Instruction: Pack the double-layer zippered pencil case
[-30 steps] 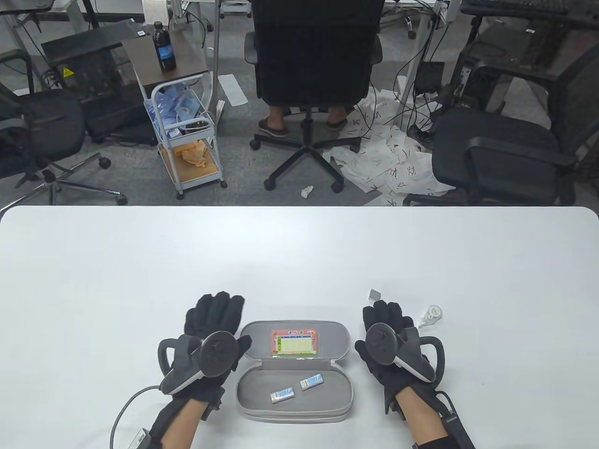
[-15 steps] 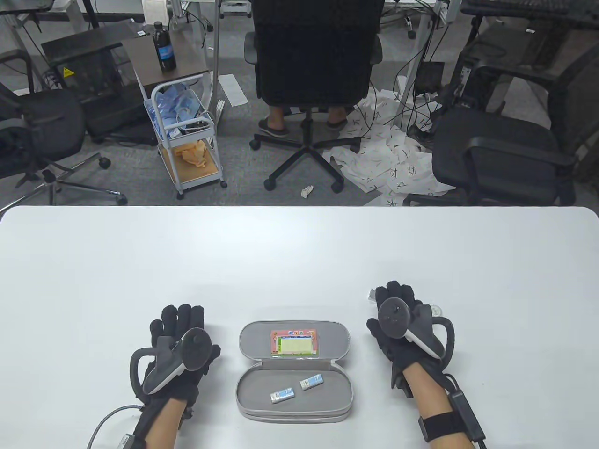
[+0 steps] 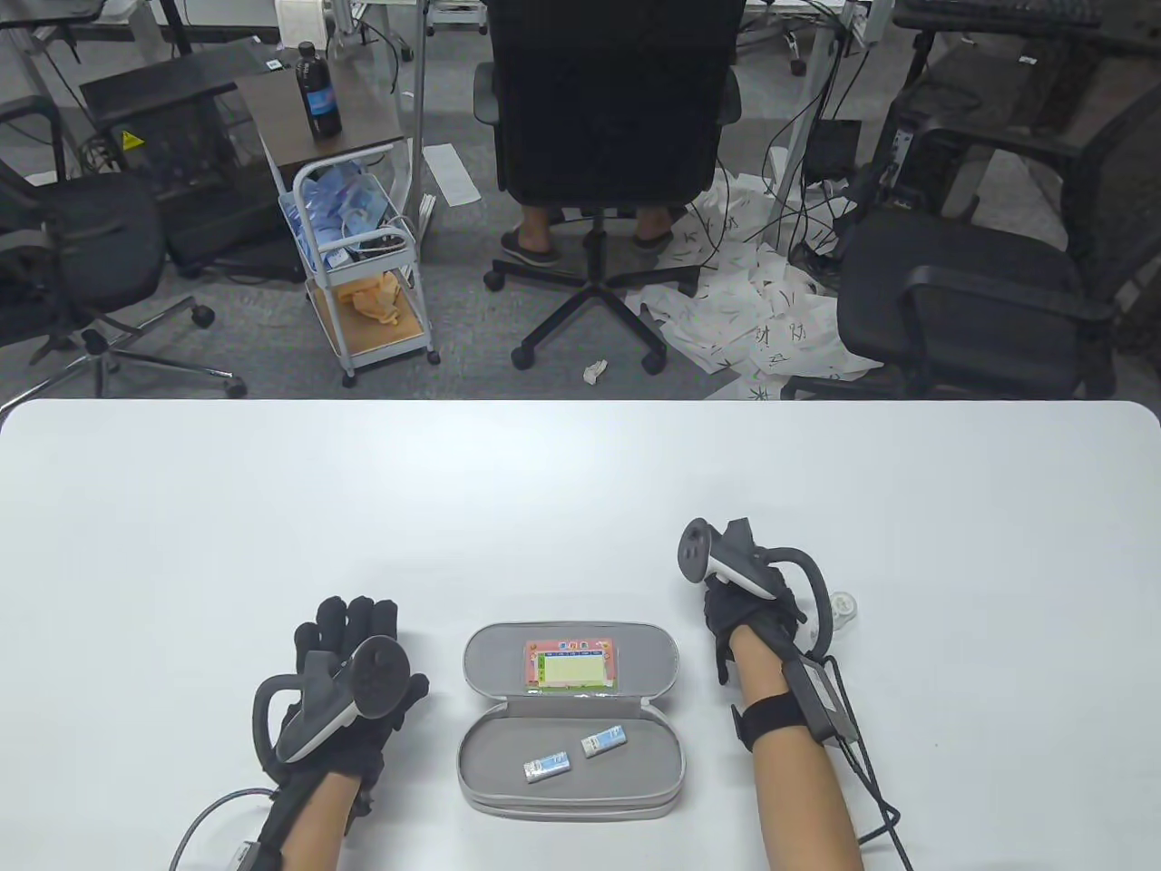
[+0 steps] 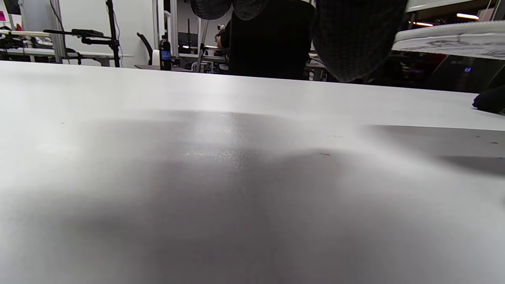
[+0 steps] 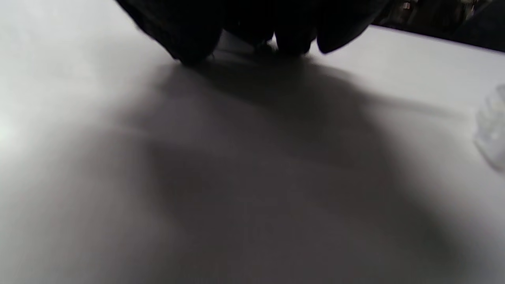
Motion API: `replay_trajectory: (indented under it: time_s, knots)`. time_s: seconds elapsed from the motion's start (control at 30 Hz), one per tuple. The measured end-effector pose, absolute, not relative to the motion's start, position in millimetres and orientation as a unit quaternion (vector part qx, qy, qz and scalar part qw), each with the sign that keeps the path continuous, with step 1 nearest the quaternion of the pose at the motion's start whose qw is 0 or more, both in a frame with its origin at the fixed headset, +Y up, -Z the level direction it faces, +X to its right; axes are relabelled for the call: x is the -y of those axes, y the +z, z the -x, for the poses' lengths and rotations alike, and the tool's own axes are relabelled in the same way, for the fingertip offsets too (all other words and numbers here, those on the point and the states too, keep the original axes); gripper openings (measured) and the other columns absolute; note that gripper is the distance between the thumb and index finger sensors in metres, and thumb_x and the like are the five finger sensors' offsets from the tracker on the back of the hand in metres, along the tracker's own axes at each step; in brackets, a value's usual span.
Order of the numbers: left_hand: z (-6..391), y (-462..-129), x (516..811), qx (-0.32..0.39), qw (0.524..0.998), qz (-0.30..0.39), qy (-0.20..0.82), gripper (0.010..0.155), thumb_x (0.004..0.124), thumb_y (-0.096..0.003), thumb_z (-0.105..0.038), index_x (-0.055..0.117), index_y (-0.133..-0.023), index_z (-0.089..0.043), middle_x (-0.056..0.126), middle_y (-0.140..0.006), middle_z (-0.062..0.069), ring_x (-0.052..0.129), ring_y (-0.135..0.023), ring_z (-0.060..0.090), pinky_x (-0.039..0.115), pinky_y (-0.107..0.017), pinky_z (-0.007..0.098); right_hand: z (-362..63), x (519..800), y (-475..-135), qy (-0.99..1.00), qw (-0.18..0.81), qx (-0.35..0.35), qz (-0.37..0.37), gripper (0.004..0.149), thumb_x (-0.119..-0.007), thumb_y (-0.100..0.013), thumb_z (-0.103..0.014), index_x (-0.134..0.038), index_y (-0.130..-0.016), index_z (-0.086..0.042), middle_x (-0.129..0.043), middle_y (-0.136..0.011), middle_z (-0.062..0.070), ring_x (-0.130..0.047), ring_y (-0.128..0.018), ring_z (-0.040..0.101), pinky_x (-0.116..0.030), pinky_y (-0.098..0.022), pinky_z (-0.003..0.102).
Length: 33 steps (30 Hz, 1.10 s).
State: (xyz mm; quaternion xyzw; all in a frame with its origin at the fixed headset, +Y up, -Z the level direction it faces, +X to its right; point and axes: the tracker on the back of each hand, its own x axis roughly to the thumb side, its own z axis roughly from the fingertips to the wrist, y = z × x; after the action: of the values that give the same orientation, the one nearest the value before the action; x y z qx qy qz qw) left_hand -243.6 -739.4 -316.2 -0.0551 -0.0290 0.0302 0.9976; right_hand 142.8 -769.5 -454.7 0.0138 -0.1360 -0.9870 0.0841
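packing underway: right hand (image 3: 739,603) reaches down beyond the open pencil case (image 3: 570,717), toward the desk's right edge (its grip hidden, cannot tell); left hand (image 3: 349,676) rests spread. next, pinch and carry.

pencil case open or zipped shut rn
Open. The pencil case lies flat on the table, lid folded back, two erasers showing in its near half.

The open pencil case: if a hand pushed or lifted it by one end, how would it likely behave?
The pencil case looks like a stiff moulded shell, so it would probably slide without sagging. Its lid lies open flat, so lifted it may swing, and the two loose erasers could slide about.
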Motion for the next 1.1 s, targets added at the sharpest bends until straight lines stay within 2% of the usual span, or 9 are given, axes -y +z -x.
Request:
replay_trajectory:
  time_s: [0.1,0.2,0.37,0.53,0.63,0.73,0.8,0.9,1.1]
  knots:
    - [242.0,-315.7,739.3,0.035,0.997,0.057,0.028,0.089,0.085,-0.0518,-0.052,0.042,-0.118,-0.010,0.041,-0.121,0.022,0.026,-0.105,0.052,0.026,-0.072,0.064,-136.0,767.1,-455.1,-0.985,0.144,0.094,0.016,0.050,-0.074,-0.048,-0.030,-0.063,-0.097,-0.029,-0.066,-0.107,0.007,-0.078,-0.091,0.027,-0.071,-0.067,0.042]
    - [241.0,-315.7,738.1,0.041,0.997,0.053,0.034,0.089,0.085,-0.0516,-0.052,0.043,-0.118,-0.011,0.043,-0.121,0.021,0.027,-0.105,0.052,0.026,-0.072,0.064,-127.7,766.1,-454.7,-0.982,0.181,0.040,0.036,0.045,-0.080,-0.044,-0.029,-0.076,-0.089,-0.026,-0.084,-0.094,0.007,-0.093,-0.077,0.024,-0.083,-0.061,0.040]
    - [238.3,-315.3,737.5,0.047,0.998,0.039,0.032,0.087,0.085,-0.0511,-0.053,0.046,-0.117,-0.012,0.048,-0.120,0.020,0.031,-0.106,0.051,0.029,-0.073,0.063,-122.1,762.1,-449.2,-0.971,0.229,0.017,0.067,0.042,-0.082,-0.043,-0.036,-0.082,-0.084,-0.027,-0.095,-0.083,0.003,-0.100,-0.065,0.016,-0.089,-0.054,0.036]
    - [236.6,-314.4,737.3,0.051,0.998,0.037,0.030,0.086,0.085,-0.0511,-0.053,0.048,-0.117,-0.012,0.049,-0.120,0.020,0.032,-0.106,0.051,0.029,-0.073,0.063,-113.1,724.5,-421.6,-0.982,0.126,-0.046,0.132,0.043,-0.079,-0.046,-0.038,-0.080,-0.087,-0.025,-0.092,-0.086,0.004,-0.097,-0.068,0.019,-0.086,-0.055,0.038]
    - [236.7,-314.0,735.8,0.051,0.998,0.020,0.029,0.083,0.083,-0.0514,-0.054,0.052,-0.116,-0.012,0.054,-0.119,0.019,0.036,-0.106,0.050,0.031,-0.073,0.063,-80.4,692.6,-387.8,-0.969,0.018,-0.066,0.239,0.043,-0.080,-0.046,-0.037,-0.079,-0.088,-0.024,-0.091,-0.087,0.006,-0.095,-0.069,0.021,-0.084,-0.057,0.041]
    - [237.2,-312.6,733.8,0.050,0.998,0.007,0.033,0.081,0.083,-0.0514,-0.055,0.056,-0.115,-0.012,0.058,-0.117,0.019,0.039,-0.106,0.049,0.033,-0.073,0.062,-35.1,675.1,-346.1,-0.933,0.014,-0.083,0.349,0.043,-0.081,-0.046,-0.039,-0.080,-0.087,-0.028,-0.091,-0.087,0.002,-0.095,-0.070,0.019,-0.082,-0.059,0.040]
    - [238.2,-311.7,732.5,0.049,0.998,0.009,0.030,0.081,0.083,-0.0515,-0.055,0.055,-0.115,-0.012,0.058,-0.118,0.018,0.039,-0.106,0.049,0.033,-0.073,0.062,-3.6,677.8,-318.5,-0.899,0.019,-0.076,0.432,0.041,-0.082,-0.044,-0.041,-0.082,-0.084,-0.031,-0.093,-0.087,-0.001,-0.096,-0.069,0.017,-0.084,-0.058,0.038]
    - [241.0,-309.4,730.0,0.043,0.999,0.008,0.032,0.081,0.083,-0.0516,-0.055,0.055,-0.115,-0.012,0.057,-0.118,0.019,0.038,-0.106,0.049,0.033,-0.073,0.063,27.1,695.1,-292.5,-0.871,0.031,0.000,0.491,0.040,-0.081,-0.045,-0.039,-0.083,-0.084,-0.031,-0.092,-0.088,-0.001,-0.092,-0.072,0.020,-0.081,-0.059,0.038]
    - [243.4,-308.1,729.0,0.039,0.999,0.013,0.033,0.082,0.082,-0.0518,-0.055,0.055,-0.115,-0.012,0.057,-0.118,0.019,0.037,-0.106,0.050,0.032,-0.073,0.063,54.1,715.3,-268.4,-0.850,0.141,-0.014,0.507,0.040,-0.080,-0.045,-0.041,-0.081,-0.085,-0.034,-0.090,-0.090,-0.004,-0.090,-0.075,0.018,-0.081,-0.057,0.035]
